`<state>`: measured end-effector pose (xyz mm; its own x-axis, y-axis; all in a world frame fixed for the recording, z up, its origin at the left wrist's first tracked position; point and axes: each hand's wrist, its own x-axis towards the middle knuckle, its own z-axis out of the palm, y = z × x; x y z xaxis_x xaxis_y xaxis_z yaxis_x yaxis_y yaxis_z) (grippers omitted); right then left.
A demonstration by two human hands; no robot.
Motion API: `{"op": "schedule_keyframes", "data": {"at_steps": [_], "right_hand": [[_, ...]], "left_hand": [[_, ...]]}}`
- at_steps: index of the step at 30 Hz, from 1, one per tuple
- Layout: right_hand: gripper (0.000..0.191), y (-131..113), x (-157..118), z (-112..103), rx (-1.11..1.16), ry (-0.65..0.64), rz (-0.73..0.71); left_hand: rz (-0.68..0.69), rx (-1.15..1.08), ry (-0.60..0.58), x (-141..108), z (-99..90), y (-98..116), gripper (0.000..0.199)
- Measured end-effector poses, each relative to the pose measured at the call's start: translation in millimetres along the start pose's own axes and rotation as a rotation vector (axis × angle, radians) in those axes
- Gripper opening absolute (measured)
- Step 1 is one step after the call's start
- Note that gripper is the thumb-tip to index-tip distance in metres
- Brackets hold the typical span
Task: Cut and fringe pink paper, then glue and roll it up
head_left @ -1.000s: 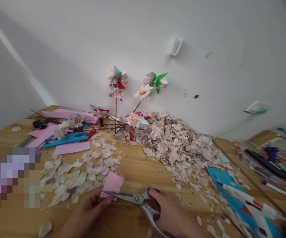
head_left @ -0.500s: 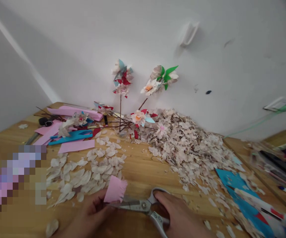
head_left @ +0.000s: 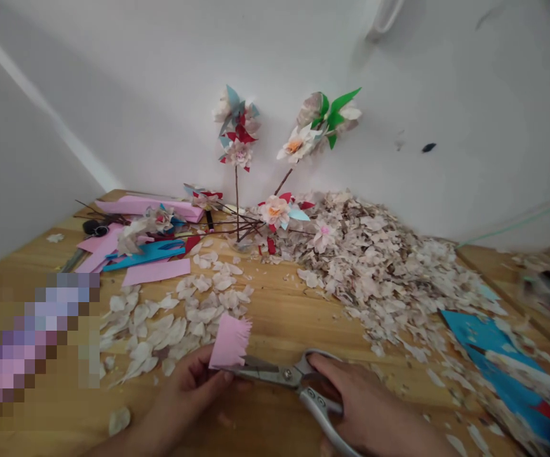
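Between the thumb and fingers of my left hand (head_left: 192, 384) is a small piece of pink paper (head_left: 227, 341), its right edge cut into a fringe. My right hand (head_left: 358, 397) grips a pair of silver scissors (head_left: 288, 376) by the handles. The blades point left and lie along the paper's lower edge, their tips near my left thumb. Loose pale petals (head_left: 173, 333) lie on the wooden table just beyond my left hand.
A large heap of dried petals (head_left: 375, 254) covers the right back of the table. Handmade flowers on twigs (head_left: 275, 212) lean by the wall. Pink paper strips (head_left: 155, 271) and blue paper strips (head_left: 146, 255) lie at left. A blue sheet (head_left: 498, 368) lies at right.
The camera view has shifted, so the scene sits differently in the frame. The scissor blades appear closer together along the paper's lower edge. Both hands keep their hold.
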<state>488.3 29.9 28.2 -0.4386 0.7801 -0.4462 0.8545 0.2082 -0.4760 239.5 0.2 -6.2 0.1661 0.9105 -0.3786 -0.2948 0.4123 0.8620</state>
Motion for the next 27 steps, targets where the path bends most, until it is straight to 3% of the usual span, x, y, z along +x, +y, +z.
{"op": "schedule_keyframes", "data": {"at_steps": [8,15,20,27], "right_hand": [[0.056,-5,-3,2,0.028,0.018,0.001],[0.054,-6,-8,6,0.009,0.02,0.034],[0.065,-4,-10,10,0.02,0.038,0.015],[0.061,-11,-8,9,0.042,0.041,0.024]], "left_hand": [[-0.018,0.061,-0.095,3,-8.5,4,0.024],[0.045,0.058,-0.14,3,-9.1,1,0.018],[0.05,0.059,-0.115,2,-7.4,1,0.023],[0.039,0.049,-0.112,2,-6.5,4,0.026]]}}
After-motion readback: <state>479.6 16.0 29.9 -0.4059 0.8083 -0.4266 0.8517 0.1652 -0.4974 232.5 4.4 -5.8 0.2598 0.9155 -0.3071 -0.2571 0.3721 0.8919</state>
